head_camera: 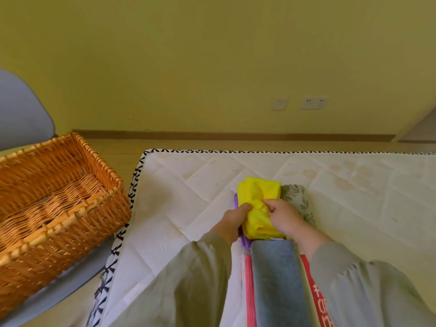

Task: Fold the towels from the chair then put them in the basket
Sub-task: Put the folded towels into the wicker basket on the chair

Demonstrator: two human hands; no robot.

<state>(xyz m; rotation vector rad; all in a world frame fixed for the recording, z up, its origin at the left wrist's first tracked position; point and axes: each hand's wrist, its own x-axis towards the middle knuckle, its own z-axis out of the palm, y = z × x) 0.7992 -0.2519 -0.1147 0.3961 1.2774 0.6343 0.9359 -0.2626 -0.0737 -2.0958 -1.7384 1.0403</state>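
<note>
Two hands on yellow towel, mid-mattress

Mattress (188, 197): white, quilted, black-patterned trim. Basket (70, 223): wicker, just off mattress left edge, sitting on grey chair (21, 114). Grey towel (276, 279): folded strip at mattress near side, with pink towel (249, 291) and red-white towel (317, 300) flanking it. Yellow towel (257, 194): bunched at mattress centre, lying over purple towel (236, 200), with leaf-print towel (297, 197) touching its right. Left hand (232, 219): fingers curled round yellow towel's left edge, thumb on top. Right hand (286, 217): thumb and fingers pinching a fold on its right side.
</note>
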